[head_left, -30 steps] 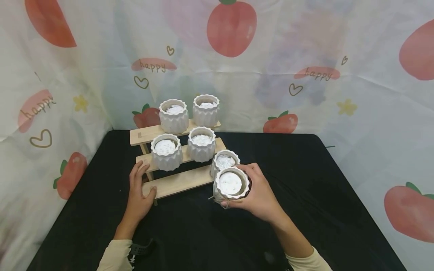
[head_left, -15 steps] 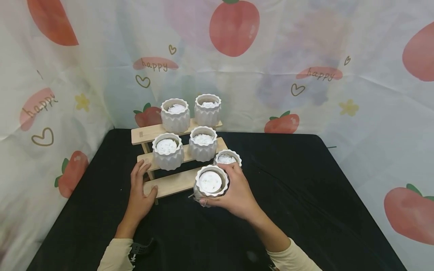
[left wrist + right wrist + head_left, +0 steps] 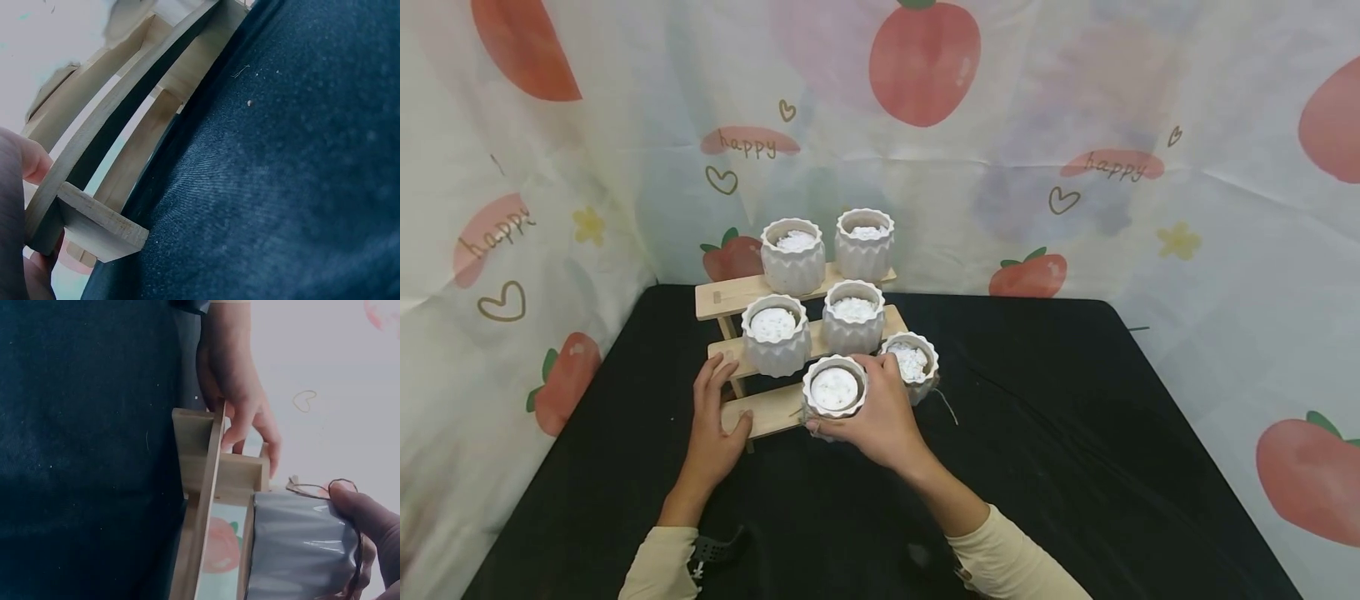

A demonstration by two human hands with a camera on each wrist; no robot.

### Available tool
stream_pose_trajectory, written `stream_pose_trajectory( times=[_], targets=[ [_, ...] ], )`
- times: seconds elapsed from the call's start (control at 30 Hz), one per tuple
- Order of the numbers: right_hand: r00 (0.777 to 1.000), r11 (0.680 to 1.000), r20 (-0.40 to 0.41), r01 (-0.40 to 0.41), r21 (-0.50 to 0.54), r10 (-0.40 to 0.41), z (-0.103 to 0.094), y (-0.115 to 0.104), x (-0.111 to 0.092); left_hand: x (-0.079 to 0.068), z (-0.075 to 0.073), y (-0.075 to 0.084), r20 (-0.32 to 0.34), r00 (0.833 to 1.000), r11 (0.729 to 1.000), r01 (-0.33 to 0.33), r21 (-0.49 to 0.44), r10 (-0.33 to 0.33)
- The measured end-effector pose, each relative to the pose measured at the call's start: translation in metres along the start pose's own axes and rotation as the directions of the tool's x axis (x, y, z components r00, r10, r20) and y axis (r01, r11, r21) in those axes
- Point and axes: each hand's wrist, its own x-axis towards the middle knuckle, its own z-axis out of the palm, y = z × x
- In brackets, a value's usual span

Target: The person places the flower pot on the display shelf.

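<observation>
My right hand (image 3: 880, 408) grips a white fluted pot (image 3: 833, 390) with white filling and twine tied round it. The pot stands at the middle of the lowest board of a three-step wooden stand (image 3: 767, 408). In the right wrist view, thumb and fingers clasp the grey-looking pot (image 3: 300, 544), its base close against the board; whether it bears its full weight there I cannot tell. My left hand (image 3: 715, 417) holds the stand's left end, thumb at the lowest board. In the left wrist view, fingertips (image 3: 36, 161) curl about the board (image 3: 119, 103).
A similar pot (image 3: 912, 367) sits at the lowest board's right end, a twine end trailing. Two pots (image 3: 777, 335) stand on the middle step and two more (image 3: 793, 257) on the top. Black cloth (image 3: 1045, 433) covers the table; a printed curtain (image 3: 970, 192) hangs behind.
My right hand has carried the pot leftward, from in front of the right-end pot to the middle of the lowest board. The left hand keeps its hold on the stand.
</observation>
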Motion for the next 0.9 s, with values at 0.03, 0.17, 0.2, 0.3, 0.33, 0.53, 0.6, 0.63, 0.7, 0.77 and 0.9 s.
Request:
stream_pose_trajectory(
  times=[0.03,0.17,0.2,0.3,0.33,0.53,0.6,0.63,0.7,0.77,0.9],
  targets=[
    [1.000,1.000,-0.003,-0.003,-0.001,0.003,0.002,0.000,0.001,0.000,0.000,0.000,0.000,1.000,1.000,-0.001,0.002,0.001],
    [1.000,1.000,-0.020,-0.018,0.007,0.018,0.006,0.002,0.004,0.000,0.000,0.000,0.004,1.000,1.000,-0.002,0.007,0.002],
    [0.999,1.000,-0.023,-0.022,0.009,0.022,0.007,0.002,0.005,0.001,0.000,0.000,0.004,1.000,1.000,-0.006,0.009,0.006],
    [0.999,0.999,-0.027,-0.033,0.019,0.033,0.010,0.002,0.007,0.001,0.000,0.001,-0.007,1.000,1.000,-0.015,0.006,0.015],
    [0.999,0.999,-0.028,-0.033,0.019,0.034,0.011,0.002,0.007,0.001,0.000,0.001,-0.010,1.000,1.000,-0.018,0.003,0.019],
    [0.998,0.999,-0.048,-0.030,0.012,0.030,0.016,0.000,0.009,0.001,0.000,0.003,-0.022,0.999,0.999,-0.035,-0.014,0.035],
    [0.998,1.000,-0.056,-0.030,0.007,0.030,0.018,-0.001,0.010,0.000,0.000,0.003,-0.020,0.999,0.999,-0.033,-0.007,0.033],
    [0.998,0.999,-0.060,-0.031,0.004,0.032,0.018,-0.001,0.010,0.000,0.000,0.002,-0.019,0.999,0.999,-0.033,-0.003,0.033],
    [0.997,0.999,-0.070,-0.032,0.001,0.032,0.020,-0.001,0.010,0.000,0.001,0.001,-0.019,0.999,1.000,-0.030,0.004,0.030],
    [0.996,0.999,-0.078,-0.037,-0.002,0.036,0.022,0.000,0.011,0.000,0.001,0.000,-0.018,0.999,0.999,-0.034,0.009,0.034],
    [0.995,1.000,-0.092,-0.031,-0.007,0.030,0.026,0.001,0.011,0.001,0.000,0.008,-0.024,0.999,0.999,-0.048,-0.006,0.048]
  ],
)
